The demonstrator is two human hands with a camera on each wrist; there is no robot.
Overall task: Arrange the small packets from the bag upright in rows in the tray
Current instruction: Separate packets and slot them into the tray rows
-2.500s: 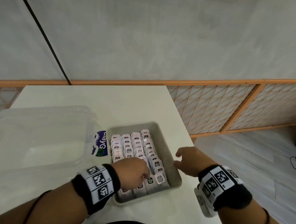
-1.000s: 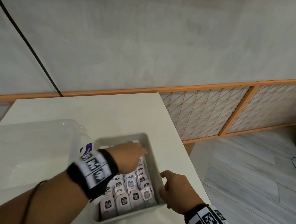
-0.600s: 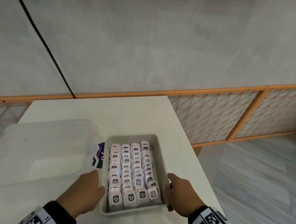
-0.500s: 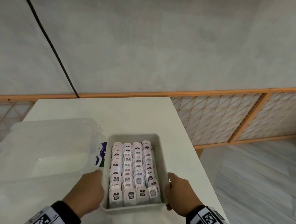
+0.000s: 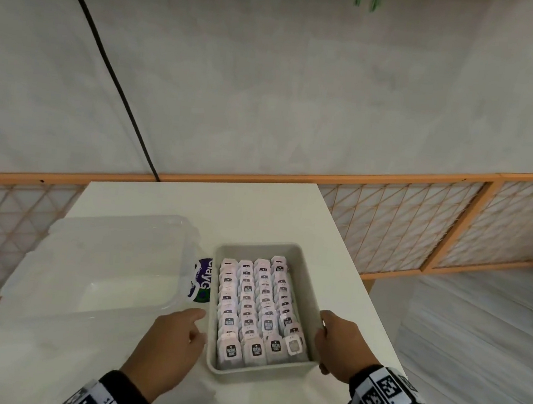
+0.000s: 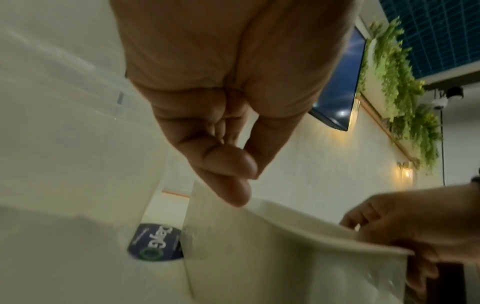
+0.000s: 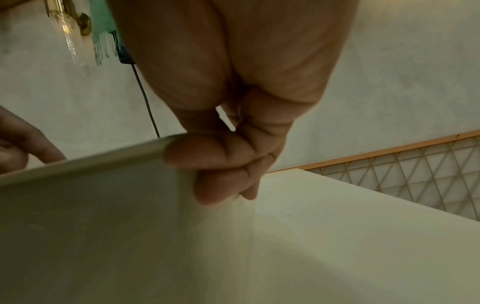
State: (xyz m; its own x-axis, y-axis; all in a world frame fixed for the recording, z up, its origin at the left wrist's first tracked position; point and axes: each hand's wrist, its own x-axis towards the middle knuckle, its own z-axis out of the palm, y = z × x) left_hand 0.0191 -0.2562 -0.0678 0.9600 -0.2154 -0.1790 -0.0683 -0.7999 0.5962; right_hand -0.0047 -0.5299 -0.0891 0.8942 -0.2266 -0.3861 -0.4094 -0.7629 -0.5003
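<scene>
The grey tray (image 5: 304, 270) stands on the white table, filled with small pink-and-white packets (image 5: 256, 311) upright in several rows. My left hand (image 5: 199, 325) lies beside the tray's left wall, and its fingertips (image 6: 235, 195) touch the rim (image 6: 298, 224). My right hand (image 5: 320, 340) grips the tray's right wall near the front corner. Its thumb (image 7: 197, 152) lies on the rim (image 7: 91, 162) and its fingers curl against the outer wall. A clear bag with a purple label (image 5: 203, 280) lies between the tray and the box.
A large clear plastic box (image 5: 99, 270) stands left of the tray, close to my left hand. The table's right edge (image 5: 364, 292) runs just past my right hand, with floor beyond. A wall and wooden lattice stand behind the table.
My left hand left the packets and came down beside the tray's left wall. My right hand stayed on the right wall. The tray now sits squarer in front of me.
</scene>
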